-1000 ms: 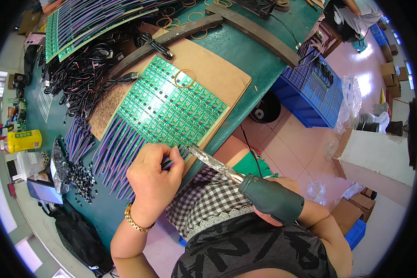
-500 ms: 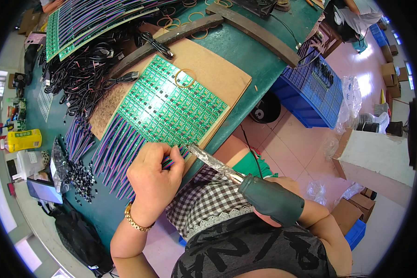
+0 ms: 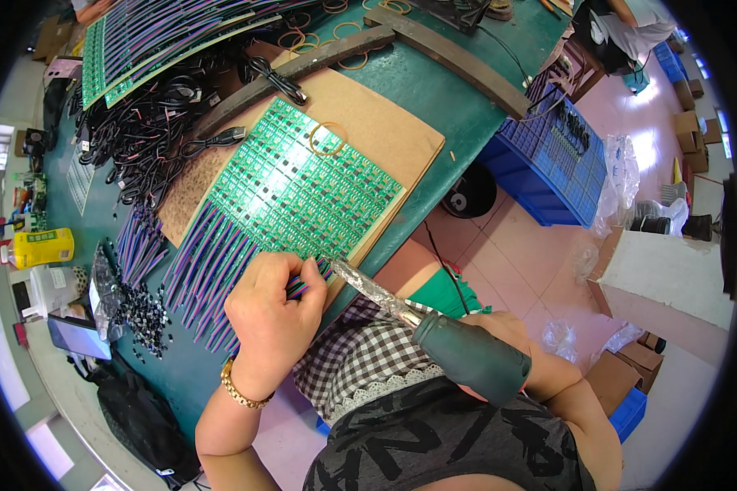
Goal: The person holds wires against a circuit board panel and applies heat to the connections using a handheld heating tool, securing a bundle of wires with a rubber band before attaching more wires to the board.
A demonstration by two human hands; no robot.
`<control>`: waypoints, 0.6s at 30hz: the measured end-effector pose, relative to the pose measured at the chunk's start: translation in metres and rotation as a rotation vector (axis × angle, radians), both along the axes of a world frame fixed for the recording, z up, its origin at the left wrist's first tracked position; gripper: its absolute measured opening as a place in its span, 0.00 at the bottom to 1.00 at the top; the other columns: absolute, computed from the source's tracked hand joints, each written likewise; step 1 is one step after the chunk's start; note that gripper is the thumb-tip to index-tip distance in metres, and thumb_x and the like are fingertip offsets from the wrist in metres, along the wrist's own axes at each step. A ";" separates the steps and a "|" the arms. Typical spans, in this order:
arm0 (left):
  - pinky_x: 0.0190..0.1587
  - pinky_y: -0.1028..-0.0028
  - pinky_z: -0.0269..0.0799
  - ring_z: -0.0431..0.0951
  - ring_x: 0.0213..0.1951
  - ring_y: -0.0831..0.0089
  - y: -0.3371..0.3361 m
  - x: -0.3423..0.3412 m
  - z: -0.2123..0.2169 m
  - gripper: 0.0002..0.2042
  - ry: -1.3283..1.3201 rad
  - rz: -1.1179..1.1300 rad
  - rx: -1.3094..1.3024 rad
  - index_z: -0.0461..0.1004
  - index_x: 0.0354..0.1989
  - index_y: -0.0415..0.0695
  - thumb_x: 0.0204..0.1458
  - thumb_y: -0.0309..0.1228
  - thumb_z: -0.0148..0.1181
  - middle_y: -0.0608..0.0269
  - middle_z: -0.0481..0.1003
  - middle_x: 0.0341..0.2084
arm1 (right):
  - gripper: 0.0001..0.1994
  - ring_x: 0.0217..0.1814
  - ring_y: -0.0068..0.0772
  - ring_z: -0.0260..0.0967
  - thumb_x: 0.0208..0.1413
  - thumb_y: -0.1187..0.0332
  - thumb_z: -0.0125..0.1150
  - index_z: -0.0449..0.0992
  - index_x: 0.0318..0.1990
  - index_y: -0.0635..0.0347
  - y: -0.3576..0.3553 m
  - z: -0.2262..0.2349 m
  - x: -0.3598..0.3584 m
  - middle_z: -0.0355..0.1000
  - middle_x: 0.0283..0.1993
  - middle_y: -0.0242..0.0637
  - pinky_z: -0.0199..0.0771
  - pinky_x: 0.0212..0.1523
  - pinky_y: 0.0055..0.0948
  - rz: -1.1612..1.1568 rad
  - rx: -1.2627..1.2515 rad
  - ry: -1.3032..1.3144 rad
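Note:
A green circuit board panel (image 3: 303,188) lies tilted on a brown board (image 3: 409,131), with a row of multicoloured wires (image 3: 209,274) spreading from its lower left edge. My left hand (image 3: 274,303) is closed in a pinch on wires at the panel's near corner; the fingertips partly hide them. In my right hand (image 3: 504,331) is a soldering iron (image 3: 471,356) with a dark handle, gripped from behind so that most fingers are hidden. Its silvery shaft points up and left. The tip is at the panel's near edge, beside my left fingertips; exact contact cannot be made out.
A rubber band (image 3: 327,139) lies on the panel. Dark bars (image 3: 458,61) cross the green table (image 3: 418,74) behind it. Black cables (image 3: 151,114), more wired panels (image 3: 164,41) and small black parts (image 3: 143,319) are at left. A blue crate (image 3: 549,172) stands at right.
The soldering iron's handle and my right hand have shifted slightly left and down, while its tip stays near the same spot. My left hand has barely moved.

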State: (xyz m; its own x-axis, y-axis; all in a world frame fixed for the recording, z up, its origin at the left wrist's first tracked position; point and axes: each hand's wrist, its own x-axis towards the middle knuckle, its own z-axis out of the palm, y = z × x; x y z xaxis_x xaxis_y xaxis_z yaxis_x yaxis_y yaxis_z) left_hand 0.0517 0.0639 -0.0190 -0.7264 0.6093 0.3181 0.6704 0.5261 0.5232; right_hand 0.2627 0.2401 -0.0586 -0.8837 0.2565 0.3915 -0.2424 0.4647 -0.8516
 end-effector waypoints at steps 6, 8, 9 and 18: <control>0.22 0.68 0.67 0.72 0.19 0.61 -0.002 0.000 0.000 0.08 0.001 0.005 0.006 0.70 0.23 0.40 0.42 0.20 0.65 0.57 0.71 0.18 | 0.16 0.28 0.31 0.75 0.40 0.62 0.71 0.77 0.37 0.56 0.015 0.040 -0.003 0.77 0.30 0.31 0.73 0.29 0.27 0.208 0.192 -0.444; 0.22 0.68 0.67 0.72 0.19 0.61 -0.001 0.000 0.000 0.08 0.000 0.001 0.005 0.70 0.23 0.40 0.42 0.20 0.65 0.57 0.71 0.18 | 0.12 0.29 0.31 0.75 0.44 0.67 0.67 0.77 0.38 0.57 0.015 0.044 -0.006 0.77 0.30 0.32 0.74 0.31 0.27 0.242 -0.045 -0.591; 0.22 0.68 0.68 0.72 0.19 0.61 -0.001 0.000 0.000 0.08 0.003 0.003 0.005 0.70 0.23 0.40 0.42 0.20 0.65 0.57 0.71 0.18 | 0.12 0.29 0.31 0.75 0.44 0.67 0.67 0.77 0.38 0.57 0.013 0.043 -0.004 0.77 0.30 0.32 0.74 0.31 0.27 0.242 -0.045 -0.590; 0.22 0.68 0.68 0.72 0.19 0.62 -0.001 0.001 -0.001 0.08 0.012 0.005 0.010 0.70 0.23 0.40 0.42 0.20 0.66 0.57 0.71 0.18 | 0.10 0.18 0.40 0.73 0.34 0.66 0.61 0.77 0.17 0.66 0.010 -0.024 -0.031 0.72 0.18 0.44 0.73 0.18 0.38 0.356 0.270 0.710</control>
